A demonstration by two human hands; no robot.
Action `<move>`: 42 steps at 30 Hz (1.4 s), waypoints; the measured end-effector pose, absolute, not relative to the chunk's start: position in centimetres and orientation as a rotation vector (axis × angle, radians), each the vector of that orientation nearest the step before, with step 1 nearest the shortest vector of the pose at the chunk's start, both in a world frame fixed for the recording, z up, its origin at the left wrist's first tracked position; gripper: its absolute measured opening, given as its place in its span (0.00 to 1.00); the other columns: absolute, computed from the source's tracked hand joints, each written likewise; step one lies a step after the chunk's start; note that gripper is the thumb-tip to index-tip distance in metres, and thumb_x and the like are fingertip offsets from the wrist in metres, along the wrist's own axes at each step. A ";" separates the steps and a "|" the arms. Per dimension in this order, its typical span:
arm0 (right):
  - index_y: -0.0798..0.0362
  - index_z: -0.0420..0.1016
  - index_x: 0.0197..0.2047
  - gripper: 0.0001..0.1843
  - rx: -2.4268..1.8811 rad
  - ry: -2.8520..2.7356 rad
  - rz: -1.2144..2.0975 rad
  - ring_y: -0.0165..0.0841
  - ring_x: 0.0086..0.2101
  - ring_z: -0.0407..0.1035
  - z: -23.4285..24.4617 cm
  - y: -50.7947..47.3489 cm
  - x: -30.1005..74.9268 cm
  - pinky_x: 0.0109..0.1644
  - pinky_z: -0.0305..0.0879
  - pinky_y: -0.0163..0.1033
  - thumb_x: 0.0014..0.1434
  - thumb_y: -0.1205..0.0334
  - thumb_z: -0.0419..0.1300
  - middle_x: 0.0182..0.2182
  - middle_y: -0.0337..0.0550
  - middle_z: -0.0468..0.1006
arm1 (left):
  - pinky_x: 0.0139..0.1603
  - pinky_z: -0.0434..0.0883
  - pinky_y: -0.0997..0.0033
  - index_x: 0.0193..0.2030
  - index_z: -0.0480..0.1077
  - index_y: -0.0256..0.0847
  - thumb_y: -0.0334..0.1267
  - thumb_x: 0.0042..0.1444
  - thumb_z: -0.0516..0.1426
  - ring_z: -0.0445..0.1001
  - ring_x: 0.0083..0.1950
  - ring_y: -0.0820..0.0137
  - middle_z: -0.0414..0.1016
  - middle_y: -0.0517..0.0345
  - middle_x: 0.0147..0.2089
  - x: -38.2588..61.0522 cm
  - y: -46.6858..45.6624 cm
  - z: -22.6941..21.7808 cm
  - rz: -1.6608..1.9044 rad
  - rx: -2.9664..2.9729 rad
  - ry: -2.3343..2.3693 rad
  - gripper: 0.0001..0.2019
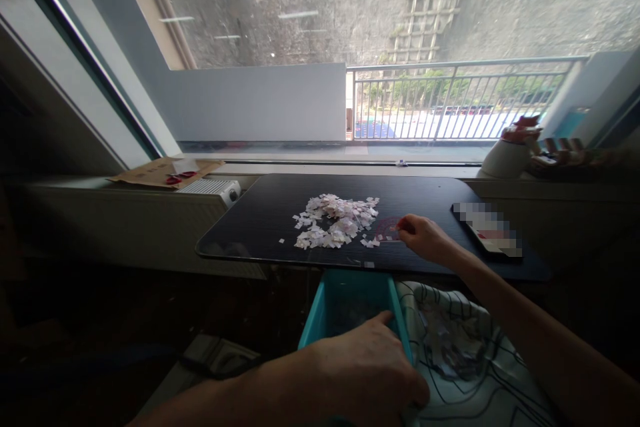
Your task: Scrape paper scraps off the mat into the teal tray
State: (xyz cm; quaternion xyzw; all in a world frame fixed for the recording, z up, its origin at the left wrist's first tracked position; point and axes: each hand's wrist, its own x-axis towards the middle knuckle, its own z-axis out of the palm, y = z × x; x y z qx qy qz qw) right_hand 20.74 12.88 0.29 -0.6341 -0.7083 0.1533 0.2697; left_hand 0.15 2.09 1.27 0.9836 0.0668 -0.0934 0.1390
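Note:
My right hand is over the dark table, fingertips pinched together; anything between them is too small to make out. Just left of it, a clear sheet with a red semicircular print lies flat, perhaps a protractor. A loose pile of small white paper squares spreads across the middle of the table. Lower down, my left hand reaches over the turquoise plastic bin, fingers curled by its right wall and mostly hidden. Dim small pieces show at the bin's bottom.
The black table stands by a window. At its right lies a dark phone-like object, its face blurred. A patterned cloth holds paper scraps. Red scissors lie on brown paper at left. A white jug stands on the sill.

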 end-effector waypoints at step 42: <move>0.53 0.74 0.35 0.09 -1.676 -2.032 0.406 0.33 0.29 0.68 1.5 11.7 19.4 0.32 0.57 0.36 0.58 0.61 0.53 0.29 0.44 0.77 | 0.62 0.55 0.47 0.30 0.72 0.42 0.42 0.43 0.70 0.74 0.28 0.62 0.67 0.66 0.18 0.1 2.1 2.0 -0.319 2.771 0.211 0.14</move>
